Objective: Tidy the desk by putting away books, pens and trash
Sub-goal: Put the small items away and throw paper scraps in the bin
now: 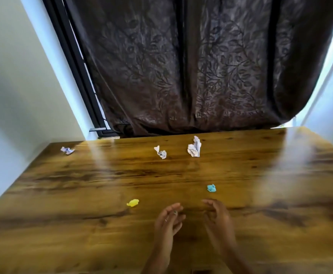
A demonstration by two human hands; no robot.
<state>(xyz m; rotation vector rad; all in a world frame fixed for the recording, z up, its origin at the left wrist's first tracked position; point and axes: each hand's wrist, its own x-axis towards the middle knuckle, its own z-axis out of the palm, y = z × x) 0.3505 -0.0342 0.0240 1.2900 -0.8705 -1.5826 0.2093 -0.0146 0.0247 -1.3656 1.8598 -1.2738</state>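
Several crumpled scraps lie on the wooden desk [260,175]. A yellow scrap [132,203] sits just left of my left hand [168,219]. A blue scrap [211,188] lies a little beyond my right hand [217,216]. Further back are a small white wad [161,152], a larger white wad [194,147] and a white-and-blue wad [67,150] near the far left corner. Both hands hover over the near middle of the desk, palms facing each other, fingers loosely bent, holding nothing.
A dark patterned curtain [191,66] hangs behind the desk's far edge. A pale wall [23,86] runs along the left side, with a black window frame [76,64] beside the curtain.
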